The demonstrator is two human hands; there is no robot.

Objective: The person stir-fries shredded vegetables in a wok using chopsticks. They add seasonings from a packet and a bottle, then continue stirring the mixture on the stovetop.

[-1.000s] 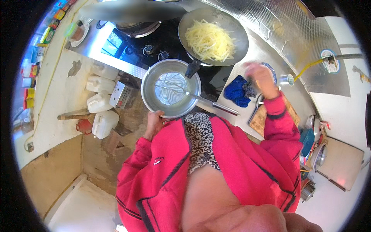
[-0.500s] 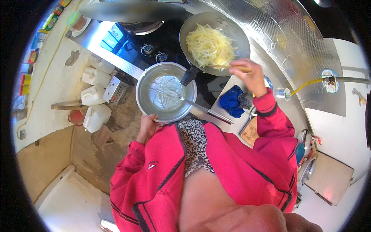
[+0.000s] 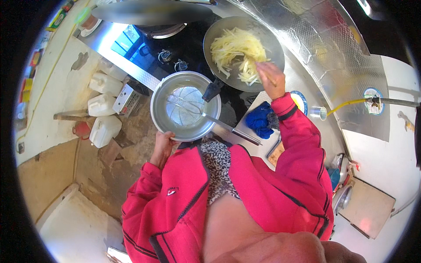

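Note:
My left hand [image 3: 163, 147] grips the near rim of a round metal bowl [image 3: 158, 118] held in front of my red jacket. A wire skimmer [image 3: 186, 109] lies in the bowl, its long handle sticking out to the right. My right hand [image 3: 269, 79] reaches over the near right edge of a dark pan [image 3: 215, 39] on the stove. Its fingers are closed on what looks like a thin stick-like utensil. The pan holds pale yellow shredded strips [image 3: 234, 48], and the hand touches the strips nearest to it.
A blue cloth [image 3: 258, 120] lies on the counter under my right arm, with a plate [image 3: 300, 101] and a small cup [image 3: 318, 113] beyond it. White jugs [image 3: 103, 105] stand on the floor at left. Foil [image 3: 315, 44] covers the wall behind the stove.
My right hand has moved from the counter by the plate up and left over the pan's edge. The bowl stays in my left hand.

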